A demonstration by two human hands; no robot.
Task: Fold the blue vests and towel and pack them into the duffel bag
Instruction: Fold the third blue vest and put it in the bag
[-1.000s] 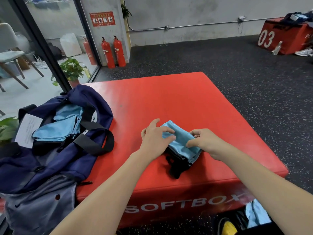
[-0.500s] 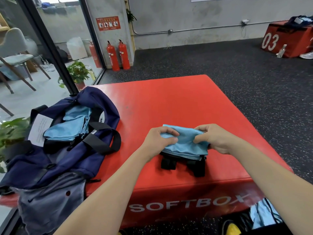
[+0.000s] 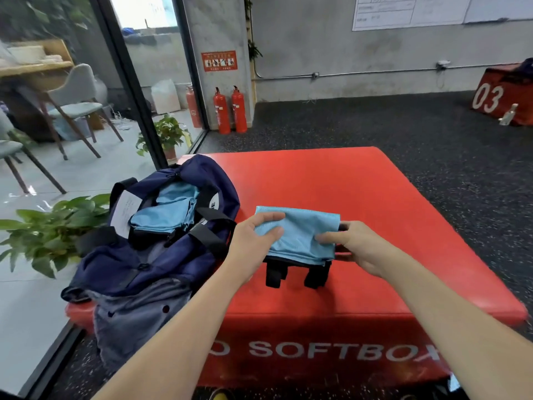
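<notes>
This is a gym or training room: dark speckled rubber flooring [image 3: 375, 131], a red padded plyo box [image 3: 346, 180] printed "SOFTBOX", and a second red box [image 3: 501, 102] numbered 03 by the bare concrete wall [image 3: 360, 53]. Two fire extinguishers [image 3: 230, 111] stand beside a glass partition [image 3: 86, 125].

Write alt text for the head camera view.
Both hands, left hand and right hand, grip a folded blue vest on a red soft box. An open navy duffel bag already holding blue fabric sits to its left.
</notes>
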